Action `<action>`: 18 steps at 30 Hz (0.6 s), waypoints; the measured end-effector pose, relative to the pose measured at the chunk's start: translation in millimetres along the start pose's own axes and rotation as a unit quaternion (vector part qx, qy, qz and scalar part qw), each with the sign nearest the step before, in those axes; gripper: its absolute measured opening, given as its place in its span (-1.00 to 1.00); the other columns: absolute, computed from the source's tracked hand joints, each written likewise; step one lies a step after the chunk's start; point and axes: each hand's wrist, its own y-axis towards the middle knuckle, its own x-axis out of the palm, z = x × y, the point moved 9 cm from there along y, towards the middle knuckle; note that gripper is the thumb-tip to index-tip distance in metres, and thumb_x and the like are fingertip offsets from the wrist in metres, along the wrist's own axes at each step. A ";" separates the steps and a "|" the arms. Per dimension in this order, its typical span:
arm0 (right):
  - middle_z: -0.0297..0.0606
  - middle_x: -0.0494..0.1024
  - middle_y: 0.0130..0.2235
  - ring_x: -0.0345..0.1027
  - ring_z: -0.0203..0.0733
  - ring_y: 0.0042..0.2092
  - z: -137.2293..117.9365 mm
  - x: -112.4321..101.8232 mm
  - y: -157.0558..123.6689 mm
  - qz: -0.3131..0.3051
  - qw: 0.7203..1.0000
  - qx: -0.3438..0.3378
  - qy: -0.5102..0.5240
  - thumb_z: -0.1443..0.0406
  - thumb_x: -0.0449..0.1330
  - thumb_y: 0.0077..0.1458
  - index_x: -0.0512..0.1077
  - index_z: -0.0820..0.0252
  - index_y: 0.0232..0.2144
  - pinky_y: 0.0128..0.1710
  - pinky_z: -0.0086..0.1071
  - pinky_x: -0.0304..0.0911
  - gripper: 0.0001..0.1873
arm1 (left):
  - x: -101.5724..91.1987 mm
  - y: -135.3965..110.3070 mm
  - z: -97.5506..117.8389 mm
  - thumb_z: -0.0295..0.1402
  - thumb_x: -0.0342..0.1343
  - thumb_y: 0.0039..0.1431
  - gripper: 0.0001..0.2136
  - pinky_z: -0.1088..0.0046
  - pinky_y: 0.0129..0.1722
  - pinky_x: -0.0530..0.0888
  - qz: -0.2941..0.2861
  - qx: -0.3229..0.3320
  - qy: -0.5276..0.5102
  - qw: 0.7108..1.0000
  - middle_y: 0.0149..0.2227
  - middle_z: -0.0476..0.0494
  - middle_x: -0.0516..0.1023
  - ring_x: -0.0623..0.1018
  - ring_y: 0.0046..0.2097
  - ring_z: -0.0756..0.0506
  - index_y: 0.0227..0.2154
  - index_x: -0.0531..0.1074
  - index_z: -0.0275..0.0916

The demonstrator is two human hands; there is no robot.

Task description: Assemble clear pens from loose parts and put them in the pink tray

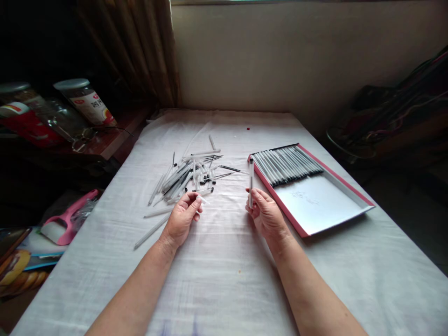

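My right hand (264, 210) is closed around a clear pen (251, 179), held nearly upright with its black end at the top. Between the thumb and forefinger of my left hand (184, 214) is a small whitish pen part (203, 199); its exact kind is hard to make out. Just beyond my left hand lies a loose pile of pen parts (182, 175): clear barrels, dark refills, clear caps and small black plugs. To the right of my right hand sits a shallow box (304, 231) with red sides, with a row of pens (287, 164) laid along its far part.
A pale cloth covers the table (217, 289). A small red bit (248, 129) lies near its far edge. At left, a side shelf carries jars (93, 105) and eyeglasses (82, 140), with a pink-handled tool (70, 217) lower down. A wall rises behind the table.
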 end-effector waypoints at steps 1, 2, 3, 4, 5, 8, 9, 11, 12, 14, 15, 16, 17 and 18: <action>-0.55 0.23 -0.67 -0.01 -0.47 -0.64 -1.0 1.8 -0.1 -0.006 1.000 -0.004 0.004 0.11 0.46 -0.33 0.48 0.18 -0.44 -0.63 -0.51 -0.04 -0.60 | -0.4 0.2 -0.8 -0.16 0.38 -0.20 -0.59 0.71 -0.68 0.21 0.000 -0.003 -0.004 1.000 -0.53 0.13 0.36 0.38 -0.55 0.13 -0.35 0.37 -0.25; -0.56 0.22 -0.68 -0.03 -0.49 -0.65 -1.6 3.6 -0.7 -0.012 1.000 -0.006 0.008 0.13 0.46 -0.33 0.46 0.18 -0.46 -0.64 -0.52 -0.08 -0.61 | -0.5 0.1 -1.9 -0.15 0.37 -0.20 -0.59 0.71 -0.70 0.20 -0.001 -0.008 -0.007 1.000 -0.55 0.13 0.36 0.36 -0.58 0.13 -0.35 0.36 -0.25; -0.55 0.24 -0.67 0.00 -0.48 -0.64 -1.8 5.4 -1.7 -0.016 1.000 -0.008 0.010 0.14 0.46 -0.32 0.43 0.18 -0.47 -0.64 -0.53 -0.09 -0.62 | -0.4 -0.2 -3.2 -0.15 0.37 -0.21 -0.58 0.71 -0.71 0.19 -0.003 -0.015 -0.008 1.000 -0.54 0.12 0.38 0.37 -0.58 0.13 -0.35 0.35 -0.25; -0.53 0.30 -0.66 0.05 -0.47 -0.63 -1.6 7.2 -3.2 -0.021 1.000 -0.008 0.007 0.15 0.45 -0.31 0.41 0.17 -0.47 -0.63 -0.53 -0.06 -0.63 | -0.1 -0.8 -4.6 -0.15 0.37 -0.21 -0.57 0.71 -0.71 0.20 -0.004 -0.023 -0.010 1.000 -0.51 0.09 0.42 0.40 -0.57 0.12 -0.34 0.34 -0.25; -0.49 0.37 -0.64 0.13 -0.44 -0.61 -0.9 9.5 -5.2 -0.028 1.000 -0.009 -0.003 0.15 0.44 -0.29 0.40 0.16 -0.47 -0.61 -0.52 -0.01 -0.64 | 0.2 -1.5 -5.9 -0.15 0.37 -0.22 -0.56 0.71 -0.71 0.20 -0.004 -0.031 -0.013 0.999 -0.47 0.05 0.47 0.43 -0.55 0.11 -0.34 0.33 -0.25; -0.34 0.55 -0.53 0.30 -0.34 -0.53 2.3 18.5 -13.3 -0.059 0.995 -0.015 -0.075 0.17 0.38 -0.21 0.41 0.16 -0.42 -0.52 -0.46 0.12 -0.69 | 3.2 -4.4 -11.3 -0.18 0.37 -0.24 -0.55 0.71 -0.71 0.20 -0.012 -0.059 -0.024 0.998 -0.39 -0.02 0.53 0.47 -0.53 0.09 -0.31 0.32 -0.24; -0.30 0.58 -0.50 0.33 -0.31 -0.51 3.5 22.1 -16.2 -0.072 0.992 -0.020 -0.100 0.17 0.37 -0.18 0.43 0.17 -0.40 -0.50 -0.45 0.13 -0.71 | 4.5 -5.3 -13.4 -0.18 0.37 -0.24 -0.54 0.71 -0.71 0.20 -0.016 -0.067 -0.026 0.997 -0.39 -0.02 0.53 0.47 -0.53 0.09 -0.30 0.32 -0.24; -0.26 0.61 -0.47 0.36 -0.28 -0.48 5.8 27.4 -20.7 -0.090 0.987 -0.027 -0.131 0.16 0.32 -0.12 0.45 0.18 -0.37 -0.49 -0.43 0.14 -0.73 | 6.8 -6.8 -16.9 -0.19 0.37 -0.23 -0.54 0.71 -0.71 0.19 -0.026 -0.079 -0.026 0.996 -0.39 -0.03 0.54 0.48 -0.53 0.09 -0.29 0.31 -0.25; -0.25 0.61 -0.47 0.36 -0.27 -0.48 6.8 29.0 -22.0 -0.094 0.986 -0.029 -0.138 0.15 0.30 -0.10 0.46 0.19 -0.37 -0.49 -0.43 0.13 -0.74 | 7.7 -7.2 -18.2 -0.19 0.37 -0.22 -0.55 0.71 -0.71 0.19 -0.031 -0.081 -0.025 0.996 -0.39 -0.03 0.54 0.48 -0.53 0.09 -0.29 0.31 -0.25; -0.24 0.61 -0.47 0.36 -0.27 -0.49 7.4 30.0 -23.0 -0.093 0.985 -0.033 -0.143 0.14 0.28 -0.08 0.47 0.20 -0.37 -0.50 -0.43 0.13 -0.74 | 9.1 -7.7 -19.3 -0.19 0.36 -0.19 -0.56 0.71 -0.72 0.18 -0.041 -0.080 -0.023 0.996 -0.39 -0.04 0.55 0.48 -0.53 0.09 -0.30 0.31 -0.25; -0.23 0.61 -0.47 0.35 -0.27 -0.49 7.3 29.9 -22.9 -0.090 0.985 -0.035 -0.145 0.13 0.27 -0.07 0.47 0.20 -0.37 -0.50 -0.43 0.12 -0.74 | 9.7 -7.8 -19.4 -0.19 0.35 -0.18 -0.57 0.71 -0.72 0.17 -0.045 -0.078 -0.021 0.996 -0.38 -0.04 0.55 0.48 -0.54 0.09 -0.30 0.31 -0.25; -0.23 0.62 -0.46 0.35 -0.28 -0.49 7.0 29.9 -22.6 -0.089 0.984 -0.038 -0.147 0.13 0.27 -0.07 0.47 0.20 -0.37 -0.51 -0.43 0.12 -0.74 | 10.4 -7.9 -19.3 -0.18 0.35 -0.17 -0.57 0.71 -0.72 0.17 -0.049 -0.075 -0.019 0.996 -0.38 -0.04 0.55 0.48 -0.54 0.09 -0.30 0.31 -0.24; -0.23 0.62 -0.46 0.35 -0.28 -0.49 6.9 29.9 -22.3 -0.088 0.984 -0.039 -0.150 0.13 0.28 -0.07 0.48 0.20 -0.37 -0.51 -0.43 0.12 -0.73 | 11.1 -8.0 -19.1 -0.18 0.35 -0.17 -0.57 0.71 -0.72 0.17 -0.052 -0.074 -0.017 0.996 -0.38 -0.05 0.55 0.48 -0.54 0.09 -0.30 0.30 -0.24; -0.23 0.62 -0.45 0.35 -0.28 -0.49 7.0 30.2 -22.0 -0.088 0.984 -0.038 -0.152 0.13 0.28 -0.07 0.48 0.20 -0.36 -0.51 -0.43 0.12 -0.73 | 11.8 -8.1 -18.9 -0.18 0.35 -0.17 -0.57 0.71 -0.72 0.16 -0.054 -0.072 -0.015 0.996 -0.38 -0.05 0.55 0.48 -0.54 0.09 -0.30 0.30 -0.24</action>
